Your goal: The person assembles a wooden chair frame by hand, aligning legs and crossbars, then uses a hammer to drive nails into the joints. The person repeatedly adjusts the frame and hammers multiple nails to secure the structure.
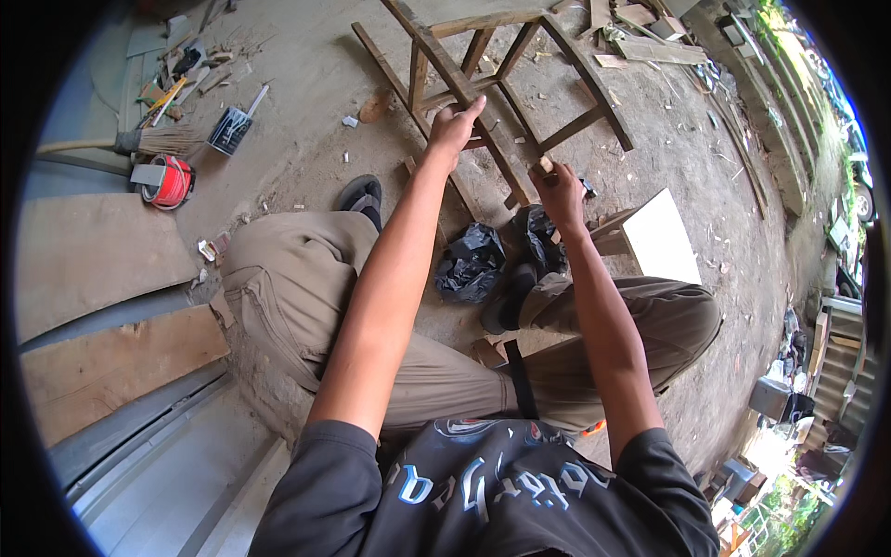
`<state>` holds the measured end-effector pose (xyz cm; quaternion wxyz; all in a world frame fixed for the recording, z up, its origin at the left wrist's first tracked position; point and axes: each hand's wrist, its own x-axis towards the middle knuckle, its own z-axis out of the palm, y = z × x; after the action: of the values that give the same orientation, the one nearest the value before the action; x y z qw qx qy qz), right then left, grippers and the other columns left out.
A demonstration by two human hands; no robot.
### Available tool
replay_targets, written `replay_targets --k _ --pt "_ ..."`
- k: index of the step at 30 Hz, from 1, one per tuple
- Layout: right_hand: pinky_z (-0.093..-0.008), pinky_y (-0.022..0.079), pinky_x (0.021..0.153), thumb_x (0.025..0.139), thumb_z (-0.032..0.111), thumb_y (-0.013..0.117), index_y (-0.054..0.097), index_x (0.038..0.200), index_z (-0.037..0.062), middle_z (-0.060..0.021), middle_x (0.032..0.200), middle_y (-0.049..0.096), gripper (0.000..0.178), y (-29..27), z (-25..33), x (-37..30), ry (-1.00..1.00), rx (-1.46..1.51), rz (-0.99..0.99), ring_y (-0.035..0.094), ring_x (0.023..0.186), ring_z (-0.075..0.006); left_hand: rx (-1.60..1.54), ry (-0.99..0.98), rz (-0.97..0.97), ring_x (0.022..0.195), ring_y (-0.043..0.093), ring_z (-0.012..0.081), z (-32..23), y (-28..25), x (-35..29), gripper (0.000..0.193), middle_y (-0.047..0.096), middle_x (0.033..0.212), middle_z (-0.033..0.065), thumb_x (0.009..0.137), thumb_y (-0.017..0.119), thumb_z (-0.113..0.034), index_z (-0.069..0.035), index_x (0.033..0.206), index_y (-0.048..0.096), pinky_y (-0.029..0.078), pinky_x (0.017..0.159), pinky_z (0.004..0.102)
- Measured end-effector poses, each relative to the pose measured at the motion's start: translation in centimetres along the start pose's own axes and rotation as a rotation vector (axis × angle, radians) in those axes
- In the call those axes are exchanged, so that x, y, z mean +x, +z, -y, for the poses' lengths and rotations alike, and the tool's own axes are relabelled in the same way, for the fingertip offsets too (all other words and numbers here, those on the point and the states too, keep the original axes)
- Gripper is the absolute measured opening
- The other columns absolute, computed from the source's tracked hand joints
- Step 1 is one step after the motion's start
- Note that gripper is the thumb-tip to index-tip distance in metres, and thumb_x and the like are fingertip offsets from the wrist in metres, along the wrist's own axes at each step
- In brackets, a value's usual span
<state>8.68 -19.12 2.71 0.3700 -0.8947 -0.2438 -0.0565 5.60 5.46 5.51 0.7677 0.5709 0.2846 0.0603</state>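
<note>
Two hands (452,132) (562,193) at wooden frame (499,147), lettered shirt (483,501)

Dark short-sleeved T-shirt (399,531), pale gothic lettering (479,492); baggy brown trousers (288,265); dark shoes (359,192).

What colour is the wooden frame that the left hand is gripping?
Dull brown; the wooden frame shows in the head view.

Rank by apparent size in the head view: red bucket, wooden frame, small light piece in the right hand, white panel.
1. Wooden frame
2. White panel
3. Red bucket
4. Small light piece, partly hidden by the fingers
</note>
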Motion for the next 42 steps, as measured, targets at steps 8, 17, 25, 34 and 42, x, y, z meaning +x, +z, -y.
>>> replay_targets --k 8,17,25,34,42 --pt "-0.0381 0.052 0.081 0.073 0.011 0.079 0.066 0.112 0.0002 -0.0167 0.098 0.067 0.042 0.3 2.1 0.3 -0.143 0.116 -0.053 0.067 0.092 -0.0338 -0.152 0.047 0.019 0.079 0.066 0.0183 -1.4 2.0 1.6 0.04 0.065 0.098 0.0089 0.087 0.072 -0.035 -0.002 0.108 0.063 0.058 0.068 0.0338" --pt "-0.0344 0.052 0.075 0.076 0.011 0.08 0.069 0.105 0.0006 -0.0131 0.094 0.067 0.033 2.5 2.6 -0.2 -0.103 0.292 -0.064 0.067 0.085 -0.0278 -0.141 0.088 0.027 0.078 0.069 0.0212 -0.9 2.4 2.6 0.036 0.066 0.096 0.009 0.089 0.069 -0.032 -0.002 0.109 0.062 0.061 0.068 0.0374" --pt "-0.029 0.051 0.069 0.08 0.015 0.08 0.07 0.101 0.0025 -0.0069 0.09 0.067 0.026 4.8 3.6 -0.4 -0.093 0.37 -0.116 0.066 0.075 -0.0163 -0.143 0.073 0.021 0.078 0.069 0.0225 -1.1 2.3 2.3 0.036 0.066 0.096 0.01 0.09 0.068 -0.031 -0.002 0.108 0.062 0.062 0.068 0.0383" --pt "-0.0323 0.051 0.067 0.08 0.019 0.08 0.07 0.103 0.0051 -0.0083 0.089 0.067 0.029 6.6 3.3 0.1 -0.065 0.275 -0.122 0.065 0.074 -0.0189 -0.091 0.112 0.047 0.083 0.068 0.0198 -1.1 2.0 1.5 0.035 0.068 0.098 0.0086 0.088 0.07 -0.032 -0.003 0.107 0.064 0.06 0.075 0.0345" --pt "-0.036 0.051 0.067 0.082 0.022 0.078 0.07 0.101 0.0055 -0.0108 0.086 0.066 0.026 8.4 3.6 0.6 -0.161 0.177 -0.219 0.065 0.073 -0.0243 -0.049 0.037 0.086 0.08 0.066 0.0137 -2.2 1.6 -0.8 0.042 0.069 0.098 0.0053 0.083 0.075 -0.038 -0.003 0.105 0.067 0.054 0.073 0.0266"
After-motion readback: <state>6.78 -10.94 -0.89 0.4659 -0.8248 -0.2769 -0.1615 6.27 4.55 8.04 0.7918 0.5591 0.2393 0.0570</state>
